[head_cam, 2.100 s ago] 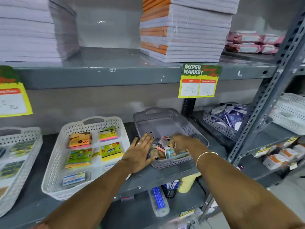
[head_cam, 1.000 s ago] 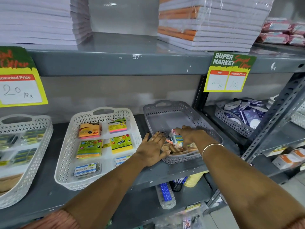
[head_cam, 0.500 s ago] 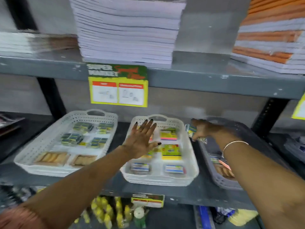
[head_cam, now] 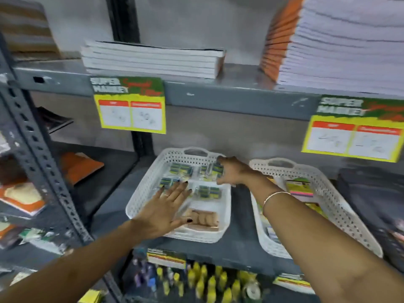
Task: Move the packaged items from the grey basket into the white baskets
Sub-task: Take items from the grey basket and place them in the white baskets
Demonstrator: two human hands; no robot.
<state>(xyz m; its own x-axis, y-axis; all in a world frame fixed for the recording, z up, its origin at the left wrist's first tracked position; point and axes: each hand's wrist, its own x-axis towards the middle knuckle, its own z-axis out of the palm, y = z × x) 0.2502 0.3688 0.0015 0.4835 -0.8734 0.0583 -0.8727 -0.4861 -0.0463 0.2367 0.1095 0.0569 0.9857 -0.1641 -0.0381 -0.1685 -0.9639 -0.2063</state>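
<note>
A white basket (head_cam: 144,189) stands on the middle shelf, holding several green-and-blue packets and tan packets at its front. My right hand (head_cam: 235,171) reaches over its back right corner, shut on a small clear packaged item (head_cam: 215,170) that it holds just above the packets there. My left hand (head_cam: 166,206) hovers flat and open over the basket's front left part. A second white basket (head_cam: 341,213) with colourful packets stands to the right, partly hidden by my right forearm. The grey basket (head_cam: 371,193) is a dark blurred shape at the far right edge.
Stacks of notebooks (head_cam: 153,59) lie on the upper shelf, with yellow price tags (head_cam: 131,110) hanging from its edge. A perforated grey upright (head_cam: 43,154) stands at the left. Small yellow bottles (head_cam: 207,283) fill the shelf below.
The view has swung left. My right hand carried the packet from the grey basket, past the middle white basket, to the left white basket. My left hand moved over that basket too.
</note>
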